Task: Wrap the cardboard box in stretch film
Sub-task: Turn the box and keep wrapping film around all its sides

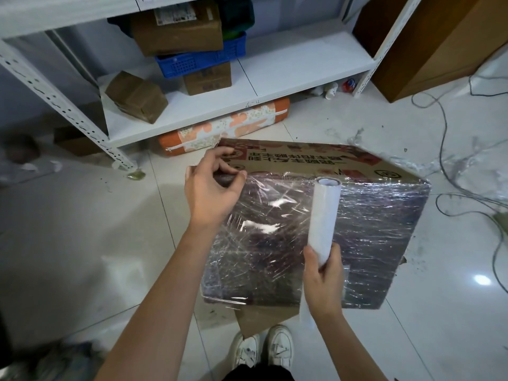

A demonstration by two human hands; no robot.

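Box: the cardboard box (316, 232) sits on the shiny white floor (82, 243), in front of the person's white shoes (264, 350). Its big top side is covered in crinkly clear film (275, 215). The far strip with red print is bare.
Left hand: the left hand (211, 185) is at the box's far left corner. Its fingers are curled and pinch the edge of the film.
Right hand: the right hand (324, 281) wraps its fingers round the near end of the white roll (324, 215). The roll stands up over the box.
Behind: a white shelf (247, 89) holds brown boxes and a blue crate (198, 59). Grey wires (450, 171) lie on the floor to the right.
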